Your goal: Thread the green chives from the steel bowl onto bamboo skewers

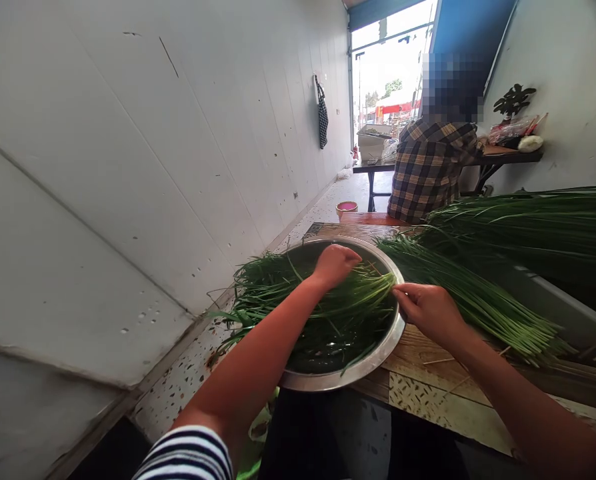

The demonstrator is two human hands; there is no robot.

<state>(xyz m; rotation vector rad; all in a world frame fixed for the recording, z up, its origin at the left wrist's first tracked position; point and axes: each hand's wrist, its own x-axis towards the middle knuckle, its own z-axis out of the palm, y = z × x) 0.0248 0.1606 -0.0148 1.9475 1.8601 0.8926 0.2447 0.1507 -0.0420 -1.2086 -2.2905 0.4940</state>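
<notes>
A wide metal basin (345,381) holds water and a bunch of garlic chives (361,293), green leaves trailing over its left rim and pale stem ends toward the right. Over the basin, my left hand (335,265) is closed in a pinch above the stems; what lies between its fingertips is hidden. At the right rim, my right hand (431,310) is closed, thumb and forefinger pressed together on the pale stem ends. Another bundle of chives (498,313) lies on the wooden table (418,353) just right of the basin.
A larger heap of chives (543,213) rests at the right by a grey crate (553,287). A person in a plaid shirt (423,170) sits ahead, back turned. A white wall (153,167) runs along the left. A pink bucket (347,207) stands on the floor.
</notes>
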